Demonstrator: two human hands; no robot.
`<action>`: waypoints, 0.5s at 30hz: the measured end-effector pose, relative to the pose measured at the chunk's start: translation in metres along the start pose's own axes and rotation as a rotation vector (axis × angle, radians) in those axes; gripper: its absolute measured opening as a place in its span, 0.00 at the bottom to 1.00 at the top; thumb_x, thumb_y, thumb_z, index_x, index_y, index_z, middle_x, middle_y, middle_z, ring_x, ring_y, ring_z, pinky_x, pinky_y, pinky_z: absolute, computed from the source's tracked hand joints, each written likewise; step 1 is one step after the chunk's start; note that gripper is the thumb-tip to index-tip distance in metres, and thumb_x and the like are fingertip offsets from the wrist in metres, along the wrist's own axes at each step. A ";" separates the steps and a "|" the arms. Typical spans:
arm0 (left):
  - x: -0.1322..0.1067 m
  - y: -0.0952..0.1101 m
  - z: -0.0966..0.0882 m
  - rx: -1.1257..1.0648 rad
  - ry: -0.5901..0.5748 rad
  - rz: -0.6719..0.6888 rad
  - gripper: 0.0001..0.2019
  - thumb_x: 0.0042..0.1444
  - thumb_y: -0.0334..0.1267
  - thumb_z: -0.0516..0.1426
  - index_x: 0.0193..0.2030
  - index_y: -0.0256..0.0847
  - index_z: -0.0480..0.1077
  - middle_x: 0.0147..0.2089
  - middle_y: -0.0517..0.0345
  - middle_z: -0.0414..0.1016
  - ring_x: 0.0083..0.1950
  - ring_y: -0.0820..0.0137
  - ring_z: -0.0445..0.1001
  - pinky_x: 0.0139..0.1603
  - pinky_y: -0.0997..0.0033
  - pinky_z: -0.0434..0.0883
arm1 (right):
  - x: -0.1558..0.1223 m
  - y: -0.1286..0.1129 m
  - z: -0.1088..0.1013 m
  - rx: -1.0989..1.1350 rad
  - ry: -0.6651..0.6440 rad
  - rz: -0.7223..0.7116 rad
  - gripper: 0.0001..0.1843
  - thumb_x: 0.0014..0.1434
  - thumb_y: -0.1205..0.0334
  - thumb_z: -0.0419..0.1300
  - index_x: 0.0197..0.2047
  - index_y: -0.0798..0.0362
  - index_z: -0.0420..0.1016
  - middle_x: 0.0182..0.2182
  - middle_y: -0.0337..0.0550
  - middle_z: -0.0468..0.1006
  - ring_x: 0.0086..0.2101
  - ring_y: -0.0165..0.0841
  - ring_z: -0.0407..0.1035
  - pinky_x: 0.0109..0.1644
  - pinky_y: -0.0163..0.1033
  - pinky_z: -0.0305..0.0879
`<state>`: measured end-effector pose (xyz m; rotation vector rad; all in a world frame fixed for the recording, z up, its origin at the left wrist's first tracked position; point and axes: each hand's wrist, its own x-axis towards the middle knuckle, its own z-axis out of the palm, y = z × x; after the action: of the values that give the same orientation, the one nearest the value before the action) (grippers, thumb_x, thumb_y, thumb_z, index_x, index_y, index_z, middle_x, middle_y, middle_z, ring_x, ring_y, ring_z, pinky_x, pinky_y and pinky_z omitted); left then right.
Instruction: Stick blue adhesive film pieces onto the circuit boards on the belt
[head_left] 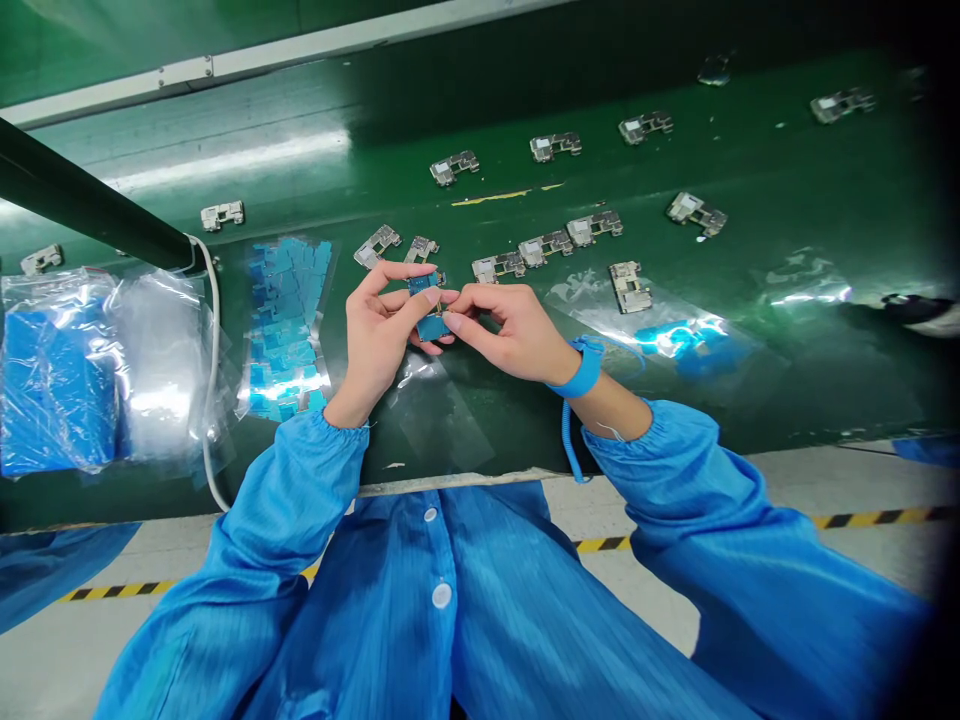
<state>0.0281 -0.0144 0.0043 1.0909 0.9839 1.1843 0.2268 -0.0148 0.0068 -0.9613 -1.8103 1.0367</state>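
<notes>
one blue-faced circuit board (432, 328), partly hidden, clamped in left hand's (379, 335) grip; right hand (517, 330) at its edge, grip too obscured to tell.

Handheld blue board (432, 328) partly hidden

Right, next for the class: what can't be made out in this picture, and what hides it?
Head view: parts of the blue-faced board, covered by fingers of the left hand and right hand.
Head view: markings on the loose circuit boards, too small to read.
Head view: far end of the dark pole, cut off by the left edge.
Head view: the black-and-white item, cut off by the right edge.
</notes>
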 end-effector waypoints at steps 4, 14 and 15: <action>0.006 0.004 -0.002 -0.054 0.136 -0.004 0.23 0.67 0.53 0.72 0.64 0.51 0.77 0.52 0.58 0.90 0.28 0.74 0.84 0.27 0.77 0.80 | 0.023 0.010 0.001 0.063 -0.090 0.081 0.20 0.73 0.45 0.66 0.35 0.51 0.79 0.28 0.39 0.81 0.28 0.32 0.70 0.35 0.40 0.65; 0.026 0.016 -0.037 -0.157 0.473 0.078 0.18 0.66 0.44 0.67 0.60 0.50 0.71 0.65 0.53 0.86 0.47 0.66 0.88 0.41 0.70 0.86 | 0.214 0.066 -0.066 -0.593 -0.038 0.297 0.18 0.67 0.58 0.70 0.31 0.62 0.73 0.48 0.51 0.85 0.57 0.38 0.74 0.58 0.40 0.69; 0.027 0.018 -0.038 -0.168 0.476 0.072 0.17 0.66 0.43 0.66 0.59 0.49 0.72 0.64 0.52 0.86 0.46 0.67 0.87 0.40 0.70 0.85 | 0.221 0.073 -0.077 -0.670 -0.065 0.333 0.22 0.67 0.55 0.68 0.28 0.64 0.72 0.52 0.53 0.84 0.61 0.40 0.71 0.58 0.41 0.65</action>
<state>-0.0088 0.0175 0.0138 0.7280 1.1845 1.5987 0.2294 0.2296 0.0262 -1.6882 -2.1473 0.6454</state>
